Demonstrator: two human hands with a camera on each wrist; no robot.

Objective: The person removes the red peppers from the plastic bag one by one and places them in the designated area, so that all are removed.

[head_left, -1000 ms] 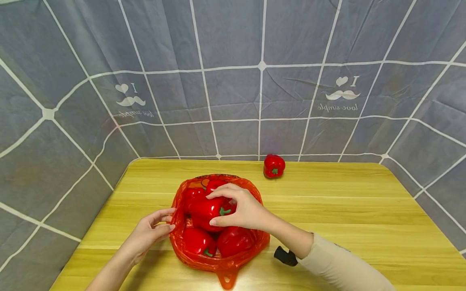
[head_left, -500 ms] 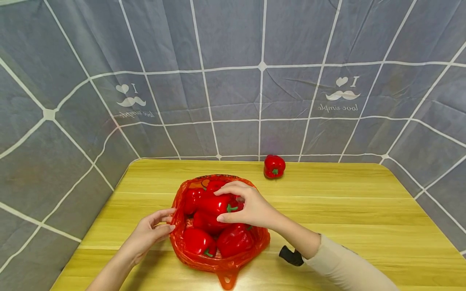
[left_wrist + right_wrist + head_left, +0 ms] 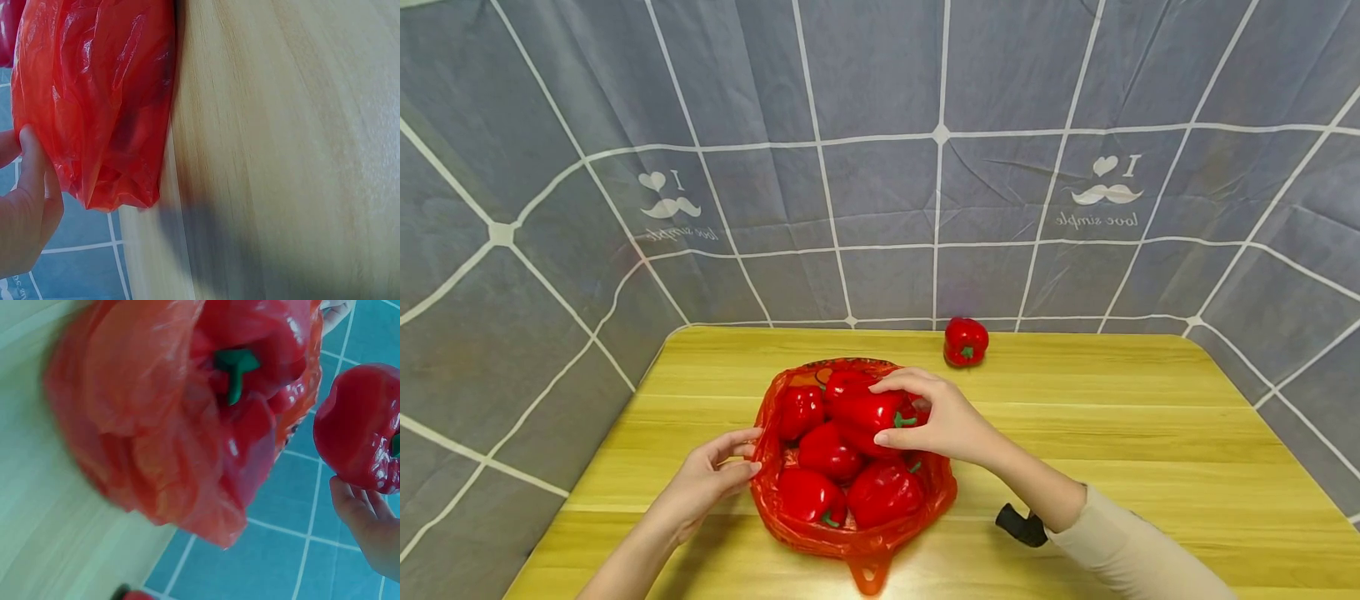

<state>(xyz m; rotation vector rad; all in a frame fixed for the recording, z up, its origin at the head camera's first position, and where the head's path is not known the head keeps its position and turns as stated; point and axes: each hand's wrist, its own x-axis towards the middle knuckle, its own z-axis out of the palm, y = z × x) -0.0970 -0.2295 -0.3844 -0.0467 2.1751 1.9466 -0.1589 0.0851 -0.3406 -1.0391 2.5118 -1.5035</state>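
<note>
My right hand (image 3: 943, 421) grips a red bell pepper (image 3: 867, 411) with a green stem, thumb on the near side and fingers over the far side. It is above the right half of an open red plastic bag (image 3: 820, 546). Clear of the bag's rim, the same pepper (image 3: 356, 428) shows in the right wrist view. Inside the bag lie several more red peppers, such as one (image 3: 886, 493) at the near right and one (image 3: 808, 497) at the near left. My left hand (image 3: 703, 483) pinches the bag's left edge, also seen by the left wrist camera.
One more red pepper (image 3: 966, 342) stands at the table's back edge, against the grey grid-patterned curtain (image 3: 880, 192). The bag's handle loop (image 3: 869, 575) lies toward the front of the wooden table (image 3: 1112, 433). A black wrist-worn piece (image 3: 1021, 527) sits under the right forearm.
My right hand has carried the gripped pepper rightward across the bag, uncovering the peppers at its middle. The left hand has stayed at the bag's edge.
</note>
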